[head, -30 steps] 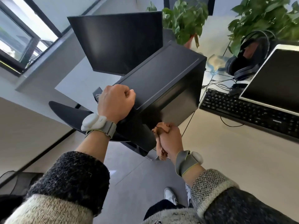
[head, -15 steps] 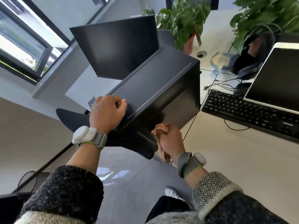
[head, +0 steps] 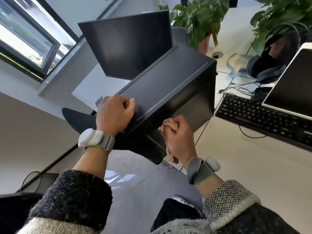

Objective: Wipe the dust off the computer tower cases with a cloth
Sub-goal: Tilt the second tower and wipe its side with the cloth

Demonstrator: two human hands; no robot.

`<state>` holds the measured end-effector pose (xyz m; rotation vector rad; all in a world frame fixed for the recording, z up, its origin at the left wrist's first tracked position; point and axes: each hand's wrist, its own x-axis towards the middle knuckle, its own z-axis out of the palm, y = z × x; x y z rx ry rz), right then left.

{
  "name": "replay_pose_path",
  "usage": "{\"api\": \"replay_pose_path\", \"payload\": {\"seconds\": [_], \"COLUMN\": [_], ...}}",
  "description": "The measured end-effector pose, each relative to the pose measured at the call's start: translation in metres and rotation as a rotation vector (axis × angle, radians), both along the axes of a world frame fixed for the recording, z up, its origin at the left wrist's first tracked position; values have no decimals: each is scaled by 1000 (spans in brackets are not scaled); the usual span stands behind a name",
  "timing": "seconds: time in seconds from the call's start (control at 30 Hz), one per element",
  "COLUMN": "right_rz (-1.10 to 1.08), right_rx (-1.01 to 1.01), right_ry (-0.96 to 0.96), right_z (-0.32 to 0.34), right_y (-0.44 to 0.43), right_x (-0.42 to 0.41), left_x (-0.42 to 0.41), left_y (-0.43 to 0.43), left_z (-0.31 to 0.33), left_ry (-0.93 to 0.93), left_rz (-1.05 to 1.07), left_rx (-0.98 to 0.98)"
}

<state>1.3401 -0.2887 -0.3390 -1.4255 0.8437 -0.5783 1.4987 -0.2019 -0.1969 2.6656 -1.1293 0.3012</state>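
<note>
At the near corner of the computer tower case (head: 168, 85), the right hand's fingers (head: 175, 123) are wrapped tight round a bunched tan cloth (head: 166, 125). One end pokes out above the knuckles and a tail hangs below the right hand (head: 180, 139). The wad looks pressed to the side panel close to its front edge, though the contact itself is hidden by the hand.

The left hand (head: 114, 114) rests on the top panel as a fist, fingers curled under and thumb tucked in front, with nothing visible inside it. Whether it hooks the far edge I cannot tell.

The case stands at the end of the surface (head: 244, 166), its near corner right by the drop to the floor, with a monitor (head: 130, 43) just behind and a keyboard (head: 263, 115) beside it.

The likely trouble is a sideways shove. A firm stroke along the panel could slide or rock the case toward that edge if the fist only rests rather than braces. The cables (head: 236, 86) trailing behind might be tugged as well. A balled cloth also touches little area, so dust may be left in streaks.
</note>
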Motion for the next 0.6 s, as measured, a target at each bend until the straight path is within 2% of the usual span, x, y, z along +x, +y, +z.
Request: {"api": "replay_pose_path", "payload": {"seconds": [0.07,0.2,0.33,0.47,0.6], "right_rz": [-32,-35,-41,-86,-111], "right_rx": [16,121,176,89,116], "right_ry": [9,162,16,-102,54], "right_z": [-8,-25,1,10,-15], "right_y": [1,-8,-11,-5,-1], "right_x": [-2,-7,-1,2,-1], "left_x": [-2,-2,0,1,0], "left_y": [1,2,2,2,3], "left_z": [0,-2,-2,-2,-2], "left_ry": [-9,-17,-10,0,-3], "left_rz": [-14,-29,-28,-37,-39], "left_rx": [-6,0,-5,-8,-8]}}
